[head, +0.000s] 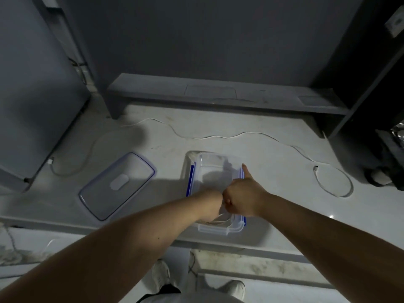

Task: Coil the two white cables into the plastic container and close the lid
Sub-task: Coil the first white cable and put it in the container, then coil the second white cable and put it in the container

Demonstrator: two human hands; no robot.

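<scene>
Head view, looking down at a pale desk in dim light: I see a clear plastic container with blue side clips near the front edge, open, and its lid lying flat on the desk to the left, well apart from it. Both of my forearms reach into the near end of the container. The left hand is down inside it, fingers hidden behind the wrist, so I cannot tell whether they are together or apart; thin white strands, seemingly a coiled cable, show beneath it against the container's near wall. The right hand is curled into a fist over the right rim, thumb pointing out along the blue clip; whether it clamps anything I cannot tell. A second white cable lies uncoiled on the desk behind the container, running in waves from the left rear to a loop at the far right, its connector resting inside that loop. Below the desk edge, two white shoes stand on the floor
</scene>
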